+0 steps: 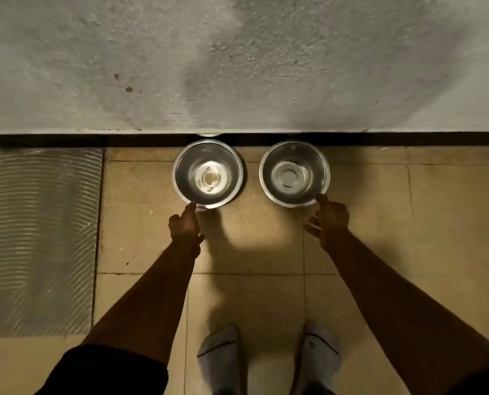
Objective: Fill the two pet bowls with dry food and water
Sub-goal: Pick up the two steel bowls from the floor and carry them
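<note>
- Nearest to us: two feet in pale socks (220, 357) stand on the beige tiled floor (249, 303), toes toward the wall.
- Dark short sleeves (109, 372) show at the bottom corners; both bare forearms reach forward and down.
- Left of the tiles we note a grey ribbed patch (38, 238) of floor, combed in curved ridges.
- The left hand (185, 223) extends its index finger to the near rim of the left bowl; the other fingers are loosely curled and grip nothing.
- The right hand (330, 219) likewise points its index finger to the near rim of the right bowl, other fingers loose, nothing held.
- Whether each fingertip touches its rim we cannot tell.
- The left bowl (207, 173), steel, holds only a small brownish residue at its centre.
- The right bowl (294, 173), steel, looks bare inside; we cannot tell whether it holds any water.
- Both bowls sit side by side, apart, against a dark baseboard strip (66, 141).
- Farthest: a rough grey plaster wall (237, 61), mottled and shadowed at its middle.
</note>
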